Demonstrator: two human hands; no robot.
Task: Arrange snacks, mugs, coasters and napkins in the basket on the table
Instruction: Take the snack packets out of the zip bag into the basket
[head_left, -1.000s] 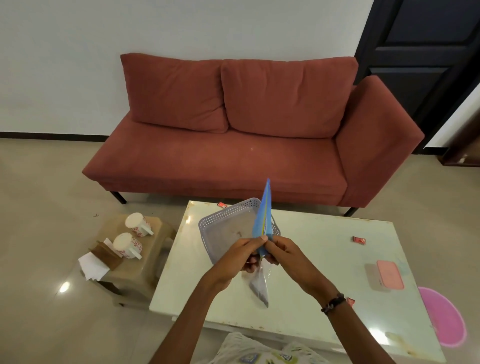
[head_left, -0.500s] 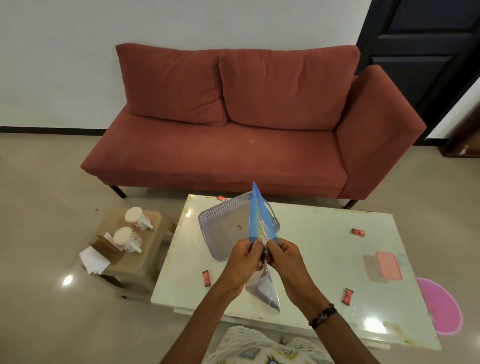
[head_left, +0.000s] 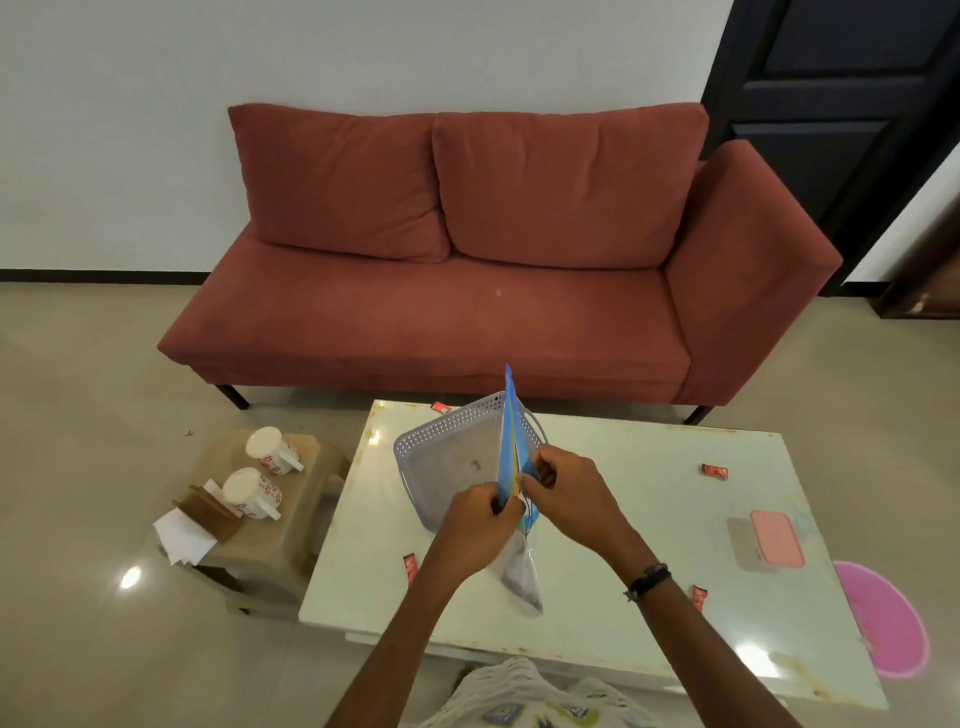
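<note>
My left hand (head_left: 478, 512) and my right hand (head_left: 563, 480) both pinch a blue and clear snack bag (head_left: 511, 447), held upright over the table (head_left: 649, 519). Its clear lower part hangs below my hands. Just behind the bag a grey perforated basket (head_left: 431, 457) sits tilted on the table's far left part. Small red snack packets lie on the table: one at the near left (head_left: 411, 566), one at the right (head_left: 715, 472), one near my right wrist (head_left: 698, 596). Two white floral mugs (head_left: 270, 449) (head_left: 252, 491), brown coasters (head_left: 208, 512) and white napkins (head_left: 182, 538) rest on a low stool at left.
A pink-lidded box (head_left: 776, 538) sits at the table's right side. Another red packet (head_left: 440, 407) lies at the far table edge behind the basket. A red sofa (head_left: 467, 291) stands beyond the table. A pink mat (head_left: 883, 618) lies on the floor at right.
The view has tilted down a little. My hands have shifted their grip on the bag's top, the right hand now higher than the left; the bag stays upright.
</note>
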